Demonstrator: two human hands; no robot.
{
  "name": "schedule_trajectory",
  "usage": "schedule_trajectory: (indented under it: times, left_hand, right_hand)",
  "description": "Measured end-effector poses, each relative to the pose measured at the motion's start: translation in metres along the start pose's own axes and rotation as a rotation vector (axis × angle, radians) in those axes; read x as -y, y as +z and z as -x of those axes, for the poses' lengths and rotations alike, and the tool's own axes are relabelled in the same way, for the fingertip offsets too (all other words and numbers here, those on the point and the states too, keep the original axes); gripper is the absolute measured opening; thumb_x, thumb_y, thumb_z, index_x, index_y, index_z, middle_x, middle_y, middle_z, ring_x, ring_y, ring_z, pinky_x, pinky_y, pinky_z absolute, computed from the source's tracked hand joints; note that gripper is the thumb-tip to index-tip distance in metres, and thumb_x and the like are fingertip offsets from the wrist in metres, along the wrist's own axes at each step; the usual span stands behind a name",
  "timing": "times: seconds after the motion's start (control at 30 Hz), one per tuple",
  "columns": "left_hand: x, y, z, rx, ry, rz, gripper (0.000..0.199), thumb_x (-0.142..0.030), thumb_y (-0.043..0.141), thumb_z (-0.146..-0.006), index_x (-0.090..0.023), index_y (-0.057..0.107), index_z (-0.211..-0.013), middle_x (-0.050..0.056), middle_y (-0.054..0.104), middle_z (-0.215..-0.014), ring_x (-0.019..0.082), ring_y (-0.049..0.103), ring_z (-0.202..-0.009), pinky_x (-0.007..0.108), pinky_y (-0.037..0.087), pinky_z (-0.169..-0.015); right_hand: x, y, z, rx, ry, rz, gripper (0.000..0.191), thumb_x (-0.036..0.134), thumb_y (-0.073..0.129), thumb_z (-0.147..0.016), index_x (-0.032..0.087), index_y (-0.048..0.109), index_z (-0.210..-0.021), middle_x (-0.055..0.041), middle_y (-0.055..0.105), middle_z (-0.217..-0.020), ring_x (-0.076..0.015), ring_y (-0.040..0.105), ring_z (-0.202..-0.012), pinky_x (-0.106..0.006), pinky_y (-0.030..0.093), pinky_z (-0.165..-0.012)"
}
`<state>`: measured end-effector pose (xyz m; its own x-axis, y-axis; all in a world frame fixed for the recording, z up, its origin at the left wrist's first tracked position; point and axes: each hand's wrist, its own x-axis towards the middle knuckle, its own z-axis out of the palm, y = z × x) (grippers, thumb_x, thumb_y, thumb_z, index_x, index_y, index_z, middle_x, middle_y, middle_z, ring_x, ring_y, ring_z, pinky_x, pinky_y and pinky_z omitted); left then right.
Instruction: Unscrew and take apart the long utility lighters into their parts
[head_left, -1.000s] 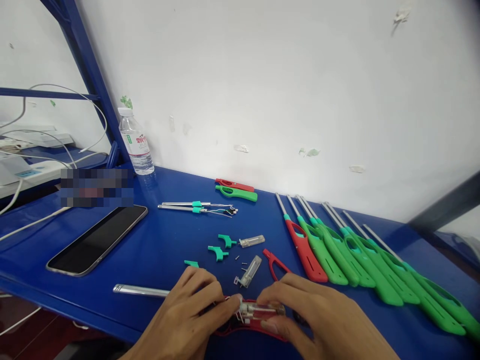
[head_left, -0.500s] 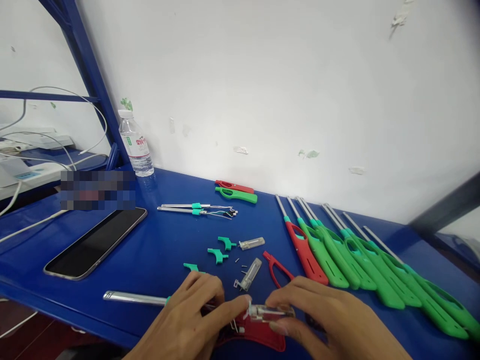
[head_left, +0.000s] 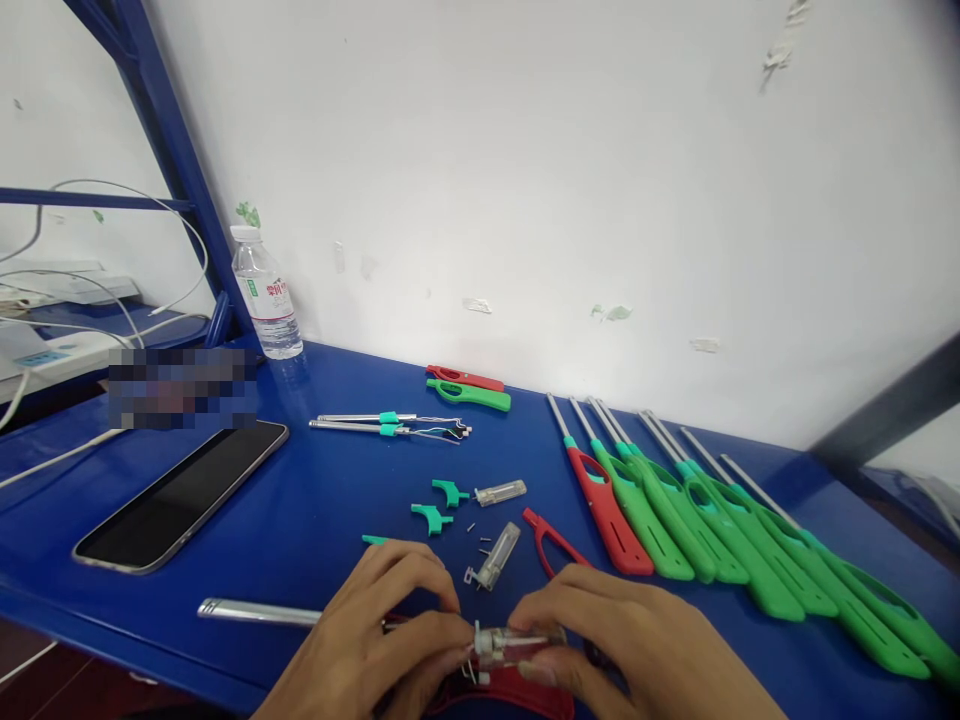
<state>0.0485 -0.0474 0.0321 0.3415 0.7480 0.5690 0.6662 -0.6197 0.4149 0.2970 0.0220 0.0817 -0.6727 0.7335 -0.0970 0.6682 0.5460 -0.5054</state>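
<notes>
My right hand (head_left: pixel 592 635) pinches a clear lighter fuel tank (head_left: pixel 499 643) between thumb and fingers. Directly below the tank lies an opened red lighter casing (head_left: pixel 529 690), a thin white wire showing at its inner side. Over the casing's front part my left hand (head_left: pixel 394 630) is curled, fingertips at the tank's valve end; its grip is partly hidden. A metal lighter tube (head_left: pixel 255 611) sticks out leftward from under that hand. Just beyond the hands are teal triggers (head_left: pixel 431 518), two loose clear tanks (head_left: pixel 498 558), tiny metal pins and another red casing half (head_left: pixel 553 543).
Several assembled lighters (head_left: pixel 664 520), green and one red, line the right side. Two casing halves (head_left: pixel 471 394) and two wired metal tubes (head_left: pixel 360 425) lie further back. A phone (head_left: pixel 180 495) and a water bottle (head_left: pixel 266 295) stand left, by cables and a blue frame post (head_left: pixel 184 150).
The clear tank has shifted slightly left and down toward the red casing. My left fingers have curled in closer around its valve end. The view has tilted a little.
</notes>
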Motion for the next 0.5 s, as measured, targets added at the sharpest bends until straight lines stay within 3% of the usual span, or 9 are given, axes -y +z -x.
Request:
schedule_trajectory:
  times: [0.3,0.4,0.5]
  left_hand:
    - [0.003,-0.006,-0.008,-0.214,-0.055,0.018,0.023,-0.010,0.062,-0.102,-0.025,0.075,-0.114,0.000,0.069,-0.100,0.010,0.071,-0.084,0.019,0.060,-0.072]
    - [0.006,-0.006,-0.009,-0.232,-0.094,-0.036,0.021,-0.016,0.063,-0.104,-0.028,0.076,-0.115,-0.001,0.070,-0.101,0.009,0.071,-0.085,0.017,0.060,-0.073]
    - [0.007,-0.012,-0.009,-0.169,-0.126,-0.103,0.025,-0.021,0.061,-0.106,-0.032,0.074,-0.125,-0.001,0.072,-0.111,0.010,0.073,-0.097,0.016,0.061,-0.083]
  right_hand:
    - [-0.011,0.000,0.000,-0.079,0.094,0.091,0.028,0.020,0.060,-0.103,0.036,0.080,-0.112,0.0003,0.082,-0.110,-0.0247,0.080,-0.097,-0.031,0.061,-0.085]
    - [-0.014,0.002,-0.001,-0.109,0.132,0.117,0.031,0.023,0.060,-0.102,0.037,0.079,-0.123,-0.0018,0.080,-0.122,-0.0276,0.080,-0.102,-0.035,0.062,-0.086]
    - [-0.012,0.001,0.000,-0.096,0.154,0.082,0.031,0.026,0.063,-0.101,0.039,0.078,-0.125,-0.0013,0.078,-0.129,-0.0273,0.079,-0.106,-0.037,0.062,-0.091]
